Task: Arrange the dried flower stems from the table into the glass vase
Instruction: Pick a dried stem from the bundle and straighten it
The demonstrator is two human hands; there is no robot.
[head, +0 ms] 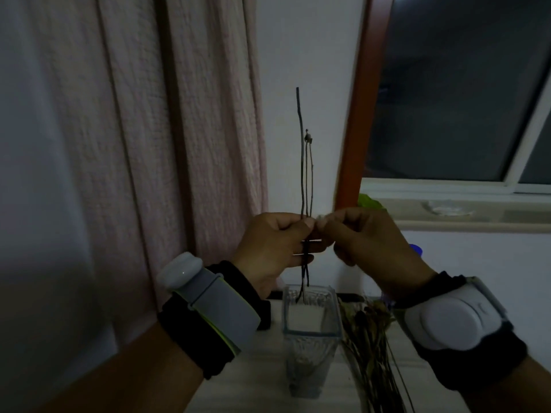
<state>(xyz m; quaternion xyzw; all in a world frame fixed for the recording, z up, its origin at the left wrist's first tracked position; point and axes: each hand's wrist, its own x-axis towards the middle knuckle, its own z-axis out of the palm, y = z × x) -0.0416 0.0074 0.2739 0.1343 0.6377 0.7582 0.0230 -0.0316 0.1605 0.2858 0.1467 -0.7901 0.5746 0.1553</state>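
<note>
1. Dim room: pink curtain point(185, 114) at left, dark window point(453, 99) at right, pale desk point(259, 380) below.
2. Glass vase point(310, 332): square, clear, upright on the desk; appears empty apart from stem ends dipping past its rim.
3. Held stems point(305, 162): a few thin, dark, bare stalks, upright above the vase mouth.
4. Left hand point(274, 248): grip closed, fingers and thumb curled round the stalks at mid-length.
5. Right hand point(366, 239): fingertips pinching at the same bundle, just beside the left thumb; exactly what it pinches cannot be told.
6. Loose dried stems point(372, 347): a pile lying on the desk just right of the vase.
7. Handling: judged very light, stiff and brittle; likely to snap if bent. Best taken low on the bare stalk, away from the dry heads, with light pressure.
</note>
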